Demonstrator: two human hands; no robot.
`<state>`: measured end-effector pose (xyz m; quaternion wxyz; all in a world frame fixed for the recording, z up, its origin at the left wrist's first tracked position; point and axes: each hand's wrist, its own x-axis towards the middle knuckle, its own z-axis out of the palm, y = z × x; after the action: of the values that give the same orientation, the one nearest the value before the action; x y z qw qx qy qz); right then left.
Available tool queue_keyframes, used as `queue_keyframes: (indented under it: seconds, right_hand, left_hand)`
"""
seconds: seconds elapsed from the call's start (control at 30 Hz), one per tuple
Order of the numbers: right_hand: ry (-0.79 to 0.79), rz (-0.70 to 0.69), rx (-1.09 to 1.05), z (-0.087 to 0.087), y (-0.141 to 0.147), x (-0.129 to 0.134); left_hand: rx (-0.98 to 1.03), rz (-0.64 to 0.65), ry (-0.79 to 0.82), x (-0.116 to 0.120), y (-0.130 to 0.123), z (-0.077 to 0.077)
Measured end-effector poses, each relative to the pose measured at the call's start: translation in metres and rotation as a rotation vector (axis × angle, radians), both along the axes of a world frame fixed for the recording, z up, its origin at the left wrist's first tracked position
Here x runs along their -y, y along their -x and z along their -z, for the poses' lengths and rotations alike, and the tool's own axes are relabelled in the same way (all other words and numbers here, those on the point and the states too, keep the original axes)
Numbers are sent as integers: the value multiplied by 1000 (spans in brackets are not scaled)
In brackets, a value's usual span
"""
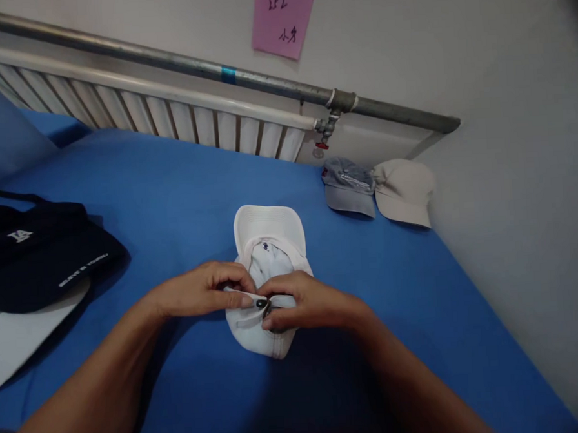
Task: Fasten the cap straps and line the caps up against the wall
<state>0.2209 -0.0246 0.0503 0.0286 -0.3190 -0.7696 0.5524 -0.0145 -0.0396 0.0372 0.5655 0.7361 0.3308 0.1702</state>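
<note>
A white baseball cap (pixel 270 227) lies upside down on the blue surface, its brim pointing away from me and its inside showing. My left hand (pixel 210 290) pinches the cap's back strap (pixel 249 300) from the left. From the right, my right hand (pixel 300 300) is closed on the same strap, thumb and fingers beside a small dark buckle (pixel 261 304). The two hands nearly meet over the cap's rear opening. My right fingers partly cover the buckle, so how the strap runs through it cannot be made out.
Dark caps with white lettering (pixel 43 255) lie at the left over a white brim (pixel 38 333). A grey cap (pixel 348 187) and a beige cap (pixel 404 191) sit at the back right by the wall. A radiator (pixel 167 116) and a metal pipe (pixel 164 55) run behind the blue surface (pixel 171 184).
</note>
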Motion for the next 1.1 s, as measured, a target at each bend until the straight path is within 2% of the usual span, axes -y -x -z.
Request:
queue_keyframes:
  seconds: [0.13,0.23,0.57,0.9,1.03,1.1]
  right_hand:
    - [-115,-25,59,-1,2,4]
    - [-138,-27,62,-2,2,5]
    - [-32,59,-104,6,5,6]
    - [-20,132,-205,17,9,9]
    - [46,184,-233,18,9,9]
    - [112,235,-240,18,8,8]
  left_hand:
    - [-26,-6,-13,0,-3,2]
    - [-29,-14,-28,1,-6,2]
    - [47,-37,103,2,-6,5]
    - [64,-30,163,0,-9,8]
    - [48,-38,192,1,-10,6]
    - [52,-52,153,1,-7,2]
